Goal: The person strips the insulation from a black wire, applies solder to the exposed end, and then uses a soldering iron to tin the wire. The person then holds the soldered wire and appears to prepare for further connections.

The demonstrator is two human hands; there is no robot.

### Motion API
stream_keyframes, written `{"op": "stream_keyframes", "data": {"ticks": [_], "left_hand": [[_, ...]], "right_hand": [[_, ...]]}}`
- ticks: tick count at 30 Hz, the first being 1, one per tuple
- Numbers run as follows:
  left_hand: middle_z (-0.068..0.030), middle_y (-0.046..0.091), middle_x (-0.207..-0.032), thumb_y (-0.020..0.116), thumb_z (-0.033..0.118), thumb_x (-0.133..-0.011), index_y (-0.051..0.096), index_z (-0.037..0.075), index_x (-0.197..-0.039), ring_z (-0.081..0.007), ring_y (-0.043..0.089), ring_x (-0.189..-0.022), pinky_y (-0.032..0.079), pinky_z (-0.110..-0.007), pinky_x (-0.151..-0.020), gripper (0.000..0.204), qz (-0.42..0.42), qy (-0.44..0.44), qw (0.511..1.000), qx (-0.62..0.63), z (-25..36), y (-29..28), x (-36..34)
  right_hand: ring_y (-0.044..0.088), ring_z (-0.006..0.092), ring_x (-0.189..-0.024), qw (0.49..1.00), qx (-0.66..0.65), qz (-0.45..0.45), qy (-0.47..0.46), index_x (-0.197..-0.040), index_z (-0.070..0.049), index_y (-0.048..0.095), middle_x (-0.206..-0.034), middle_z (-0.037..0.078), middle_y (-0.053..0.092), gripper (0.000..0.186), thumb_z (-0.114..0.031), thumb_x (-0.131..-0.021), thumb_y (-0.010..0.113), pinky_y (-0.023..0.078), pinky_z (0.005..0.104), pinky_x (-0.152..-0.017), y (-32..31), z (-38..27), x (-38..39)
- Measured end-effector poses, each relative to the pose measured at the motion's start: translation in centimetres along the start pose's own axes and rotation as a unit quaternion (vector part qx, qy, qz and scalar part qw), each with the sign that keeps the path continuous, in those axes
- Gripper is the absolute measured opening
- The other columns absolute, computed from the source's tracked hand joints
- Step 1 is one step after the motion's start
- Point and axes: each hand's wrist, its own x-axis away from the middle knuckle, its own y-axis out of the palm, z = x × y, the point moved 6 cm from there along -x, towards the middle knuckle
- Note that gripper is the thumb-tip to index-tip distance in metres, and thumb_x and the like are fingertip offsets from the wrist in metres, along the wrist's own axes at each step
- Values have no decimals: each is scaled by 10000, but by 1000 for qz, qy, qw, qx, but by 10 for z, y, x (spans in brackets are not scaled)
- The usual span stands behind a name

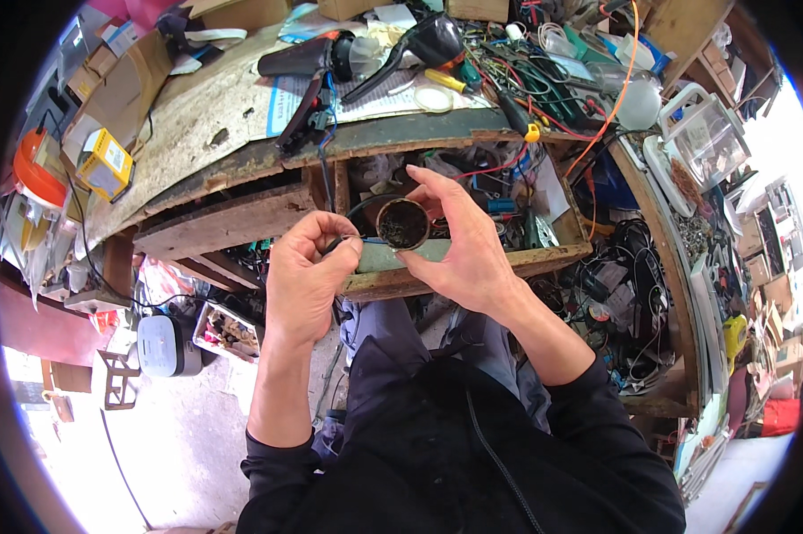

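Observation:
In front of me, over an open wooden drawer [472, 267], a round cup-like part [403, 227] shows a dark, dirty interior. My right hand [462, 245] curves around it from the right, thumb at its lower edge, index finger raised. Left of it, my left hand [312, 267] pinches a small dark piece [339, 243], possibly a cable end, too hidden to make out fully. A black cable [366, 203] arches behind the round part, and a pale green strip [379, 254] lies beneath.
The worn bench [188, 133] holds hair-dryer-like tools [423, 49], screwdrivers, tangled wires and a yellow box [105, 165]. A clear plastic container [704, 142] sits at the right. Below are a cable-filled compartment [624, 311], a grey appliance [165, 345] and a crate [228, 329].

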Motion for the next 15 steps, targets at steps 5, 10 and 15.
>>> {"op": "stream_keyframes", "data": {"ticks": [5,10,15], "left_hand": [[49,560,-764,664,8,-891,638,6,-985,6,380,-538,258,-184,-467,98,3,-23,1000,-2,-2,1,1],[17,622,-784,626,19,-895,640,-16,-956,-33,484,-622,376,-208,-547,72,3,37,990,-137,5,-6,2],[-14,547,-719,614,30,-841,585,-48,-916,-63,449,-667,382,-253,-579,112,-6,91,936,-341,14,8,8]], "right_hand": [[608,318,-1093,1000,-2,-5,3,-1473,-50,402,-1200,166,568,850,-29,-719,794,507,385,-968,0,1,-2],[617,314,-1104,1000,-22,-1,10,-1480,-46,393,-1200,164,593,860,-6,-720,794,518,377,-958,-4,1,-4],[627,298,-1117,1000,-3,14,-10,-1393,-43,490,-1220,144,622,769,24,-698,813,517,373,-950,-4,-6,-3]]}}
